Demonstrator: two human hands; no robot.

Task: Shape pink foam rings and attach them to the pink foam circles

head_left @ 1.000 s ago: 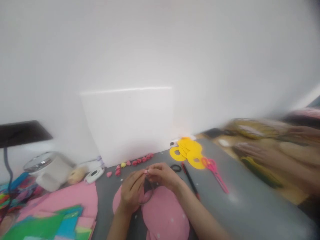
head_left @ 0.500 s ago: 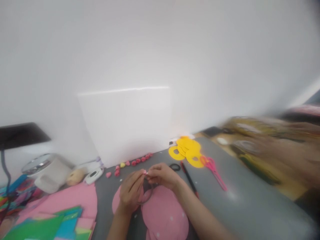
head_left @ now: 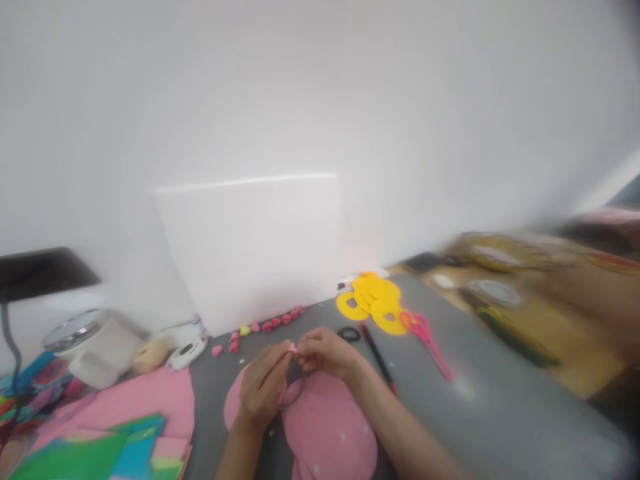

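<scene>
- a small pink piece [head_left: 293, 347] is pinched between the fingertips of the left hand [head_left: 265, 383] and right hand [head_left: 323, 350], above a grey table [head_left: 425, 413]; its shape is mostly covered by the fingers.
- the left hand's fingers are laid nearly straight together; the right hand's are curled, their tips partly tucked from sight.
- a thin hoop [head_left: 300, 395] is seen below the fingertips, its left side hidden by the left hand; whether it is gripped cannot be told.
- pink paper rounds [head_left: 333, 427] are spread beneath, partly covered by the left hand and cut off by the bottom edge.
- a row of folded pieces [head_left: 276, 323] is lined up before a white board [head_left: 255, 247].
- a black ring [head_left: 349, 334], a pen [head_left: 379, 358] and pink scissors [head_left: 427, 343] are seen to the right, near yellow paper rings [head_left: 375, 293].
- the far right is badly blurred.
</scene>
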